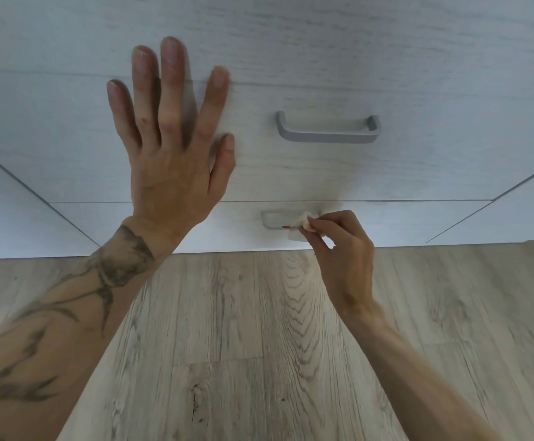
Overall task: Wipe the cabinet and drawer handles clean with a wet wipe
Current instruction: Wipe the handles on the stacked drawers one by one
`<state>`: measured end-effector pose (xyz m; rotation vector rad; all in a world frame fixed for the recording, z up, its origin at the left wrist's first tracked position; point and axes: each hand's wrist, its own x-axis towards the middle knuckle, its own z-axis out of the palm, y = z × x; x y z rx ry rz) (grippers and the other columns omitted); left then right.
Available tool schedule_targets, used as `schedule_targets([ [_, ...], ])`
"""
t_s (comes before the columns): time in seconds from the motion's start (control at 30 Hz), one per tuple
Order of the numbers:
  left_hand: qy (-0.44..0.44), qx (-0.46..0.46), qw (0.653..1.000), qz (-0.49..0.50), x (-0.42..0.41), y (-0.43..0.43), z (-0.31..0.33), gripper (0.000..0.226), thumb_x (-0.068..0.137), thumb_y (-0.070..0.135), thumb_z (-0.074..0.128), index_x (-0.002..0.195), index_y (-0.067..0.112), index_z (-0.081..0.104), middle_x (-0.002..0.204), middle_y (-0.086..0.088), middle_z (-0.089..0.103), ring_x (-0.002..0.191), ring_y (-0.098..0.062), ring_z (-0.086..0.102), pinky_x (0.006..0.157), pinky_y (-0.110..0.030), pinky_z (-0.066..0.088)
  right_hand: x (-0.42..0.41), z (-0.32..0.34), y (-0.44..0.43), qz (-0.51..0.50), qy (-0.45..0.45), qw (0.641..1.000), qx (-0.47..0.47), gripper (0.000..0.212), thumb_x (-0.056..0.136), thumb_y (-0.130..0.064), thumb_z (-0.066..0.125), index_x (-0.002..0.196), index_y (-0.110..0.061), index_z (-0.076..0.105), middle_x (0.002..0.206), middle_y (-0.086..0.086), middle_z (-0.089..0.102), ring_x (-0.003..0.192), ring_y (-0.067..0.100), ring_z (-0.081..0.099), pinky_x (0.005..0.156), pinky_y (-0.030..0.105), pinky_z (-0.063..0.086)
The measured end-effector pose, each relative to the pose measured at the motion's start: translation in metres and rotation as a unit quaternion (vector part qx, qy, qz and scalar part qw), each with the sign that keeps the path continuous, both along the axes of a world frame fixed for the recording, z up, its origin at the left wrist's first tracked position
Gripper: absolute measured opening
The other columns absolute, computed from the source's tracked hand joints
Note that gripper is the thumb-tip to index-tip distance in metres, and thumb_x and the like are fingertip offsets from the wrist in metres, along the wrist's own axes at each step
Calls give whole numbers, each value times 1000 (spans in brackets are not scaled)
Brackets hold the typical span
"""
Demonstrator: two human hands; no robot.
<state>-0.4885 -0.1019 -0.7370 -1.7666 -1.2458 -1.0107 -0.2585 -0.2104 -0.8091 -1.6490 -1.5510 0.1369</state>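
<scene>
R hand (343,249) pinches wet wipe (303,225) against lower drawer handle (278,221), at its fingertips; reddish smear remains there, so this wipe is in progress. L hand (170,148) is spread flat, gripping nothing, on drawer front (418,173). Upper handle (327,130), above R hand, looks clean; wiped or not: can't tell.

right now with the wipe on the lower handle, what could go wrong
The reddish smear on the lower handle may just spread, since the wet wipe is a small wad pinched in the right hand. The left hand, spread flat on the drawer front, may leave prints there.
</scene>
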Motion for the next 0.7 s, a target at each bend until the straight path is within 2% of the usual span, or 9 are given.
schedule_targets([
  [0.1,2,6,1000,4,0,3,-1,62,103,38,52,156,12,31,148,-38,38,139,-55,25,125,-53,-3,1,0,2,15,-19,1000,-1,13,91,-11,80,103,-7,82,97,-1,67,81,11,65,73,4,44],
  [0.2,1,14,1000,3,0,4,-2,61,104,39,49,155,11,33,147,-38,36,138,-56,27,125,-52,-2,16,3,5,48,-77,996,-11,14,93,-12,79,106,-7,81,96,-1,66,79,9,61,74,2,41],
  [0.33,-3,10,1000,1,2,3,-2,61,104,38,49,156,11,33,146,-40,39,137,-57,27,124,-55,2,24,2,5,37,-64,997,-2,14,92,-11,80,105,-6,81,95,0,66,80,14,64,72,15,50],
  [0.5,-2,11,1000,6,2,4,-2,62,103,38,50,155,11,33,145,-43,41,136,-59,30,125,-54,0,9,2,8,67,-78,995,-3,13,93,-10,79,105,-7,81,93,0,65,78,12,63,69,17,48],
  [0.63,-4,9,1000,6,2,4,-2,62,103,38,50,156,11,32,144,-44,41,136,-59,29,125,-53,-1,26,5,7,53,-76,996,-7,12,93,-10,78,105,-7,81,93,-1,64,78,13,62,73,7,43],
  [0.7,-6,7,1000,8,2,3,-1,61,103,39,50,155,11,33,145,-43,41,136,-59,29,124,-54,0,23,4,3,37,-64,997,-6,13,93,-9,79,105,-7,81,93,-1,65,78,13,63,74,8,46],
])
